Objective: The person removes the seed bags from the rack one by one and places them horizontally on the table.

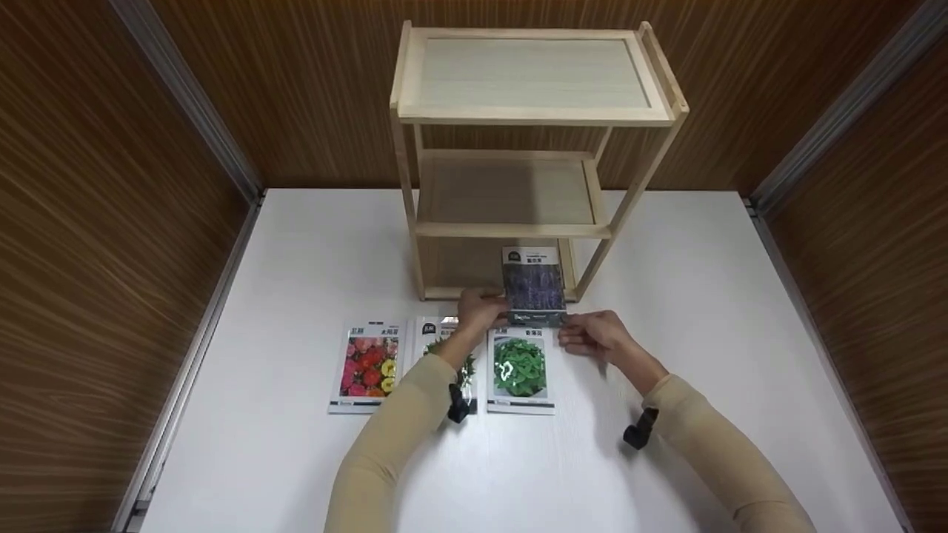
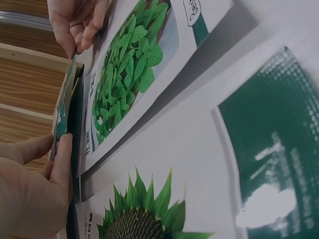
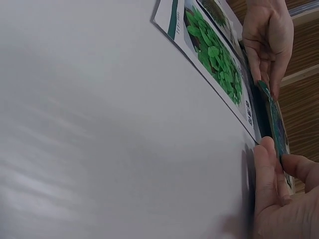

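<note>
A seed packet with a purple lavender picture (image 1: 533,287) stands tilted up at the front of the shelf's bottom tier. My left hand (image 1: 480,311) pinches its lower left edge, and my right hand (image 1: 597,332) pinches its lower right corner. In the right wrist view the packet (image 3: 277,122) is seen nearly edge-on, with thumb and fingers on either side. Just below it lies a packet with green leaves (image 1: 520,368). Under my left forearm is a partly covered sunflower packet (image 2: 139,214). Further left lies a packet with red and yellow flowers (image 1: 368,366).
A three-tier wooden shelf (image 1: 511,229) stands at the back of the white table (image 1: 281,311), its posts framing the packet. Brown wood-grain panels (image 1: 311,96) enclose the table at the back and both sides.
</note>
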{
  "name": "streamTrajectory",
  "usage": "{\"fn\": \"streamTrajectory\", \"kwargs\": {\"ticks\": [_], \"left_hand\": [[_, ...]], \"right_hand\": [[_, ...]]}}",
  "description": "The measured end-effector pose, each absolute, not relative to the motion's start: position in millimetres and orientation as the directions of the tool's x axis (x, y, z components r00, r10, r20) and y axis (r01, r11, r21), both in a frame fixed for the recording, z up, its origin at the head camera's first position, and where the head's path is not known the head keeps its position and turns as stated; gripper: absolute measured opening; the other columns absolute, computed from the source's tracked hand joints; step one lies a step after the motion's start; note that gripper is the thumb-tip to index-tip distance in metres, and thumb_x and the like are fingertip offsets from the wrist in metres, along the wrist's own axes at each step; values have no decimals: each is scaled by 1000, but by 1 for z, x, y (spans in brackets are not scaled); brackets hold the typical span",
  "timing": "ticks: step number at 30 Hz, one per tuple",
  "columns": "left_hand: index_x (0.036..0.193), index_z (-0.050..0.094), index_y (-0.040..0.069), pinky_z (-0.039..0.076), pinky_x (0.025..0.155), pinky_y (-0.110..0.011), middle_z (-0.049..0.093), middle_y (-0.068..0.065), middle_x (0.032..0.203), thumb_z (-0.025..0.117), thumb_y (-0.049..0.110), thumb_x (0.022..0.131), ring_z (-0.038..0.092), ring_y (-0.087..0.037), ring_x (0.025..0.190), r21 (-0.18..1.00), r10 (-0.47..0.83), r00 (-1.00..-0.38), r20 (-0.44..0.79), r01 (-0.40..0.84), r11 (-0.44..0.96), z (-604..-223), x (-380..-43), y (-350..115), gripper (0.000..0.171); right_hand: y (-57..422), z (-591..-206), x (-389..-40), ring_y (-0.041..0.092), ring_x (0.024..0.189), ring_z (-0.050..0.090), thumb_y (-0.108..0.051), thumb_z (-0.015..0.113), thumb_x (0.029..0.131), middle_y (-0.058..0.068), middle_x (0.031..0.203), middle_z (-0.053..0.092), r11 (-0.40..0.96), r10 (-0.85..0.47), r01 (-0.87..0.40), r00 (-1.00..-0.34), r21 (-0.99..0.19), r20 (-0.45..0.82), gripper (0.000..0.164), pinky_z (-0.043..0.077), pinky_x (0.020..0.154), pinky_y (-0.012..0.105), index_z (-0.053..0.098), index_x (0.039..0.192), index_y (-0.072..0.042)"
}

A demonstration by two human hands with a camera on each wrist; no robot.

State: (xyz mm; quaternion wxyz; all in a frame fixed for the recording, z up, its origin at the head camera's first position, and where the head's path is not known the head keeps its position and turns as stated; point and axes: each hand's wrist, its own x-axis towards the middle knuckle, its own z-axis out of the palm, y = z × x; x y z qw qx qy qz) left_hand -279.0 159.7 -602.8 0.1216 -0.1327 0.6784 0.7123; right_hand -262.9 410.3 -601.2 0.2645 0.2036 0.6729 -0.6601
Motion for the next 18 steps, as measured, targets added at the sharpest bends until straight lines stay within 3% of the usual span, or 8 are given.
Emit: {"fn": "streamTrajectory", "kwargs": {"ticks": [4, 11, 18], "left_hand": [[133, 65, -9, 70, 76, -29, 73, -28, 121, 72, -8, 90, 77, -25, 87, 932, -7, -932, -361, -361, -40, -602, -279, 161, 44], [133, 65, -9, 70, 73, -28, 73, -29, 120, 71, -11, 88, 75, -21, 80, 932, 24, -935, -354, -355, -71, -601, -277, 160, 45], [130, 68, -8, 71, 72, -33, 74, -24, 108, 71, -15, 85, 72, -16, 72, 931, 34, -938, -346, -347, -108, -599, -272, 159, 45]], "right_hand": [[410, -600, -263, 12, 71, 78, -15, 66, 103, 4, 77, 79, 52, -61, 622, -779, -781, -624, 25, 70, 73, 28, 70, 116, 6], [409, -598, -267, 13, 74, 79, -15, 66, 102, 2, 80, 79, 80, -24, 607, -792, -791, -610, 49, 70, 75, 28, 55, 143, 11], [408, -594, -269, 14, 71, 77, -6, 64, 98, 3, 78, 78, 43, 18, 586, -810, -809, -586, 48, 70, 74, 29, 57, 143, 10]]}}
